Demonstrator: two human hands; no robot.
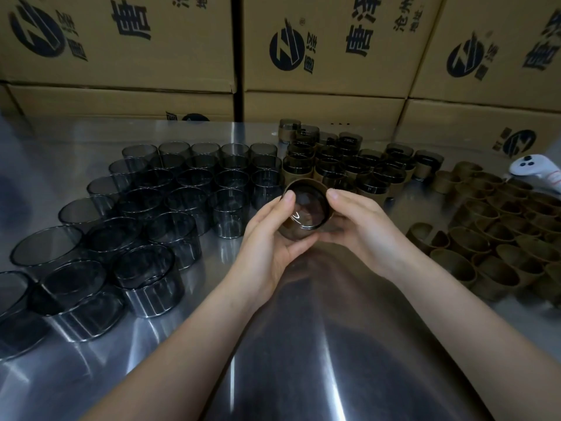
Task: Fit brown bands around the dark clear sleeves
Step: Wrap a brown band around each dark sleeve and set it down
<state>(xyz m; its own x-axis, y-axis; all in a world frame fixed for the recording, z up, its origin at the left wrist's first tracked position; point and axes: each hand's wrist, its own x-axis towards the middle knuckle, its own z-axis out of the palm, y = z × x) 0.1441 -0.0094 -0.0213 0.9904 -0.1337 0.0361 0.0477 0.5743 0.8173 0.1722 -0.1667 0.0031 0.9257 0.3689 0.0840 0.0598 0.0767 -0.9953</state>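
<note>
Dark clear sleeve [305, 221] is in both my hands, lifted off the steel table [188, 354] and tilted so one open end faces me. Brown band [307, 182] sits around the sleeve's far end; near end is bare smoked plastic. Can't tell whether the band is seated all the way round, since the far side is hidden. Left hand [273, 238] cups the sleeve from the left and underneath, fingers curled round it, thumb tip on the rim. Right hand [362, 227] mirrors that from the right, thumb tip on the band edge, fingers under the sleeve and touching the left-hand fingertips. Both grips are closed round the part, not wide. Left of the held sleeve: bare sleeves [170, 208] standing upright in close rows, touching each other, running from just beside my left hand out toward the table's near-left edge. Just behind the held sleeve and to its right: banded sleeves [349, 170] packed together, brown round the lower half. Further right of the held sleeve: loose brown bands [498, 235] in a dense cluster, standing on edge. Behind that cluster, far right of the sleeve: a white handheld controller [537, 173] lying on the table. Beyond everything, behind the sleeve: stacked cardboard boxes [318, 86] with dark printed logos.
</note>
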